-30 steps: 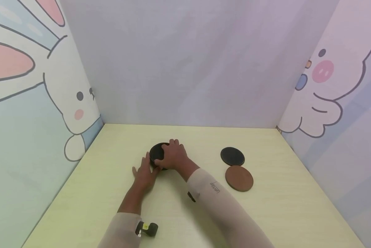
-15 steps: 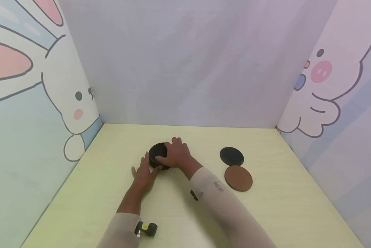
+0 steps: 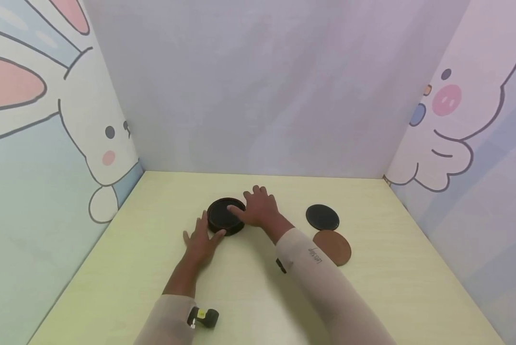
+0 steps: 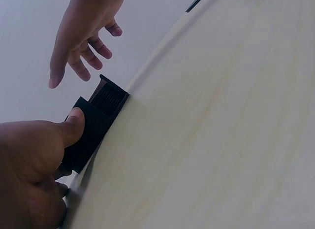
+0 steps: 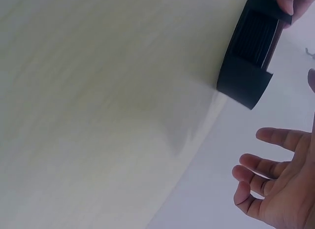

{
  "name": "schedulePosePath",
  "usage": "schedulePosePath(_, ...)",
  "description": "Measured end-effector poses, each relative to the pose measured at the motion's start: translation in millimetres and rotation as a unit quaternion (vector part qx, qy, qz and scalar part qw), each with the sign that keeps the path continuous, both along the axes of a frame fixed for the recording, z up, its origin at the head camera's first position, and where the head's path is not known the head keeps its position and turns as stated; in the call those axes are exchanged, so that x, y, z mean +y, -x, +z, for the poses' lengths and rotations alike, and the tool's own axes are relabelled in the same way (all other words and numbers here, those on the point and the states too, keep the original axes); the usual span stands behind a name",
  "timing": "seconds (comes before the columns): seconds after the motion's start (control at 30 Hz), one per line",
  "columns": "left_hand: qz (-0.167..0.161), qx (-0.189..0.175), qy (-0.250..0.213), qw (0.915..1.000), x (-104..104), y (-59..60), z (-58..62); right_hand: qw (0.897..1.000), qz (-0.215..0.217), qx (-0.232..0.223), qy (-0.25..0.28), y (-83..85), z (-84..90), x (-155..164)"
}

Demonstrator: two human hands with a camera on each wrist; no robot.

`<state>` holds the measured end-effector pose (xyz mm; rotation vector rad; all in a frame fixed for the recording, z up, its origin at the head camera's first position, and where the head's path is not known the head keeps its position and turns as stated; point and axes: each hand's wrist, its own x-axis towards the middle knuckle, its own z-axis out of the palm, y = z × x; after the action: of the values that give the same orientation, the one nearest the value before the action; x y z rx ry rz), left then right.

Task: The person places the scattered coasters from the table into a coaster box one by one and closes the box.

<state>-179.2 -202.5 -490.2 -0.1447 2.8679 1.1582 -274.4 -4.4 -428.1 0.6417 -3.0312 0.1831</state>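
Note:
A round black coaster holder sits on the table, left of the middle. My left hand holds its near left side, with the thumb against the wall in the left wrist view and fingers on the other side. Through a cutout in the wall of the holder, thin dark stacked edges show in the right wrist view. My right hand hovers by the holder's right rim, fingers spread and nothing in them; both wrist views show it apart from the holder. To the right lie a black round coaster and a brown one.
The pale wooden table meets a grey back wall. Side panels with a cartoon rabbit and another cartoon animal stand left and right. My right sleeve partly covers the brown coaster.
My right hand has come off the coaster holder and moved right and slightly away, its fingers spreading. The left hand and the holder have stayed in place.

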Motion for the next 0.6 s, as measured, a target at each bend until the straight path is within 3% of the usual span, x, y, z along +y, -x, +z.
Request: schedulePosePath(0.6,0.010,-0.010,-0.002,0.9999,-0.2,1.1,-1.7,0.995,-0.086,-0.042,0.032,23.4,-3.3,48.0)
